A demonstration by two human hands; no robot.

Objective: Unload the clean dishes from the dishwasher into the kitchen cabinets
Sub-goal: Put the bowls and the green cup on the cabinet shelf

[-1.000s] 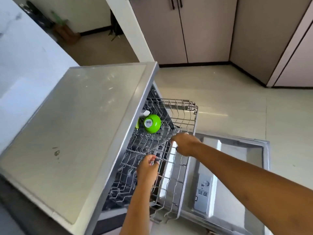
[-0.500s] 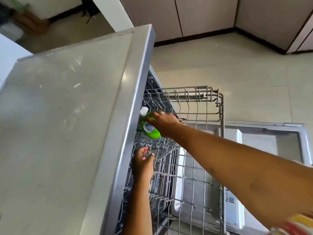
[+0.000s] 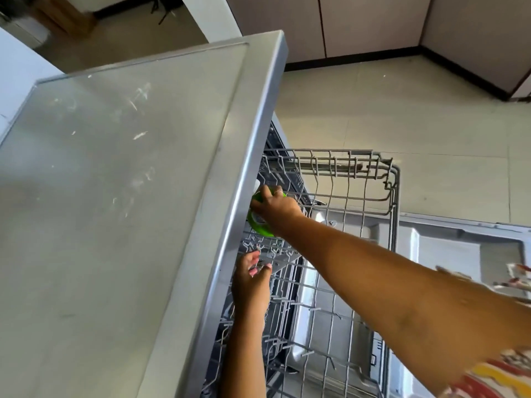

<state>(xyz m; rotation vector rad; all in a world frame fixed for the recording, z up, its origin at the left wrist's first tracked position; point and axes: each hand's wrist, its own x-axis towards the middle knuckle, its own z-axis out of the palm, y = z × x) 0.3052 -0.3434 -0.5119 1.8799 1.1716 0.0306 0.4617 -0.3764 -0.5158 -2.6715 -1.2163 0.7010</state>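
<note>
left hand (image 3: 251, 278) grips a wire at the near left edge of the rack (image 3: 330, 151), fingertips partly hidden | right hand (image 3: 274, 208) grasps the green bowl (image 3: 260, 226) at the rack's far left corner, the bowl mostly covered by the hand and the countertop (image 3: 115, 196) edge
</note>
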